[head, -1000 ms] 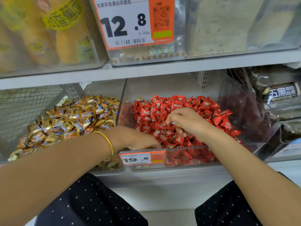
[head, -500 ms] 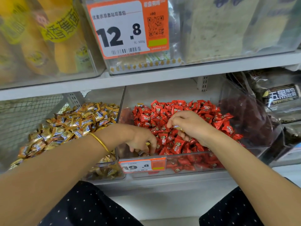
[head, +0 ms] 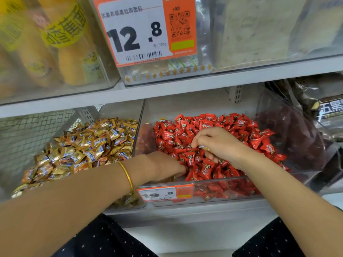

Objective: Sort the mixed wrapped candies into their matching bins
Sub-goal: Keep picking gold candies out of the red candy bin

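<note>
A clear bin (head: pixel 228 184) holds a heap of red wrapped candies (head: pixel 209 127). To its left, a second clear bin (head: pixel 138 125) is piled with gold-and-blue wrapped candies (head: pixel 92 143). My right hand (head: pixel 220 145) hovers over the middle of the red heap and pinches a gold-wrapped candy (head: pixel 204 147) under its curled fingers. My left hand (head: pixel 161 166), with a gold bangle on the wrist, reaches into the front left corner of the red bin. Its fingers curl down into the candies, and a sliver of gold wrapper (head: pixel 173 178) shows beneath them.
An orange price tag (head: pixel 165 193) hangs on the red bin's front wall. A bin of dark red packets (head: pixel 289 138) stands to the right. The shelf above (head: pixel 185 88) carries bins of yellow packets and a large 12.8 price card (head: pixel 144 32).
My left hand has pushed right and lower into the red bin's front corner. My right hand stays over the red heap with the gold candy in its fingers.
</note>
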Demonstrator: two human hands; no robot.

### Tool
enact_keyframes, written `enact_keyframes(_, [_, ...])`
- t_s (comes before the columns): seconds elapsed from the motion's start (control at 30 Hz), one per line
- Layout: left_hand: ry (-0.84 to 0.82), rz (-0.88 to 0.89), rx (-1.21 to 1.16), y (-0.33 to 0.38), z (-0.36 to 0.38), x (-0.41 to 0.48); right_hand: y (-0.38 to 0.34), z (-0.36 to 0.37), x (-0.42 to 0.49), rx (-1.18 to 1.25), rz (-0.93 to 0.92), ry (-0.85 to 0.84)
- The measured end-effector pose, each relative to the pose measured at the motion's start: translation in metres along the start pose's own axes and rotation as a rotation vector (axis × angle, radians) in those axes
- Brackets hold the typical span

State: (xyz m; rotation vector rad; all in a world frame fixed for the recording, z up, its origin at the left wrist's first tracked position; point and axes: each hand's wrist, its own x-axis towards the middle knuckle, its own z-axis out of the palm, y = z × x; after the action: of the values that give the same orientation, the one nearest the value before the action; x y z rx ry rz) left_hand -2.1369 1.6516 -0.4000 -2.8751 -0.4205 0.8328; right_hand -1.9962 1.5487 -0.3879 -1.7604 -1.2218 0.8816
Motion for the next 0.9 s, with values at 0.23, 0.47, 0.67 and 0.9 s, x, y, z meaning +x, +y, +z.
enact_keyframes(0.23, [0.506,-0.053,-0.434,-0.013,-0.048,-0.051,-0.001,0.003,0.005,0.246,0.022,-0.012])
enact_keyframes(0.47, [1.175,-0.374,-1.126,-0.026,-0.007,-0.084,-0.02,0.047,0.04,-0.393,-0.275,-0.485])
enact_keyframes(0.67, [1.226,-0.453,-1.616,-0.034,0.023,-0.088,0.001,0.077,0.056,-0.9,-0.429,-0.579])
enact_keyframes(0.9, [1.176,-0.356,-1.7,-0.043,0.034,-0.097,-0.008,0.068,0.049,-0.481,-0.29,-0.465])
